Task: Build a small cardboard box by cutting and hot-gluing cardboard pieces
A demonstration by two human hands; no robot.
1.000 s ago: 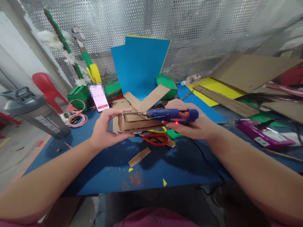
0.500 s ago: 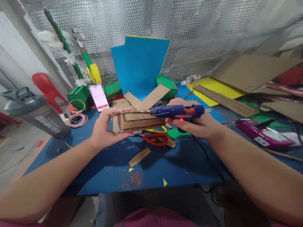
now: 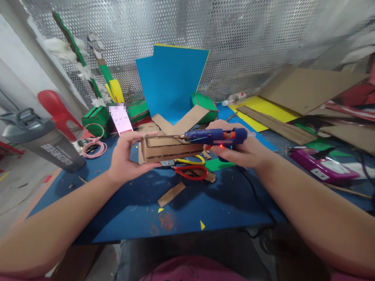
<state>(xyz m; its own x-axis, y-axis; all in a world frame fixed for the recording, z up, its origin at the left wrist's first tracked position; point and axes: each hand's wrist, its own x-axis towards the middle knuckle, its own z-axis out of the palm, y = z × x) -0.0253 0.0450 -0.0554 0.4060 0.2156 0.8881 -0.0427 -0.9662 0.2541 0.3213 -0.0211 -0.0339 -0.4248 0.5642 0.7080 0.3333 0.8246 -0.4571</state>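
Observation:
My left hand [image 3: 124, 158] grips the left end of a long cardboard box [image 3: 172, 151], thumb below and fingers over the top. A blue hot glue gun [image 3: 215, 136] with a lit red light is held in my right hand [image 3: 238, 150]. Its nozzle points left and lies at the box's upper far edge; whether it touches the card I cannot tell. Brown lines run along the box's edges. Below the box, scissors [image 3: 191, 173] with one red and one yellow handle lie on the blue table [image 3: 123, 212].
A shaker bottle [image 3: 49, 144], pink cable [image 3: 95, 148] and phone [image 3: 121, 121] are at left. Blue sheets [image 3: 172, 82] lean behind. Cardboard [image 3: 310, 88], yellow sheet [image 3: 275, 113] and a purple device [image 3: 325, 166] are at right. The gun's black cord [image 3: 254, 191] runs off the front edge.
The box has turned slightly, showing more of its near side, and has shifted a little left with my left hand. The glue gun has also moved slightly left.

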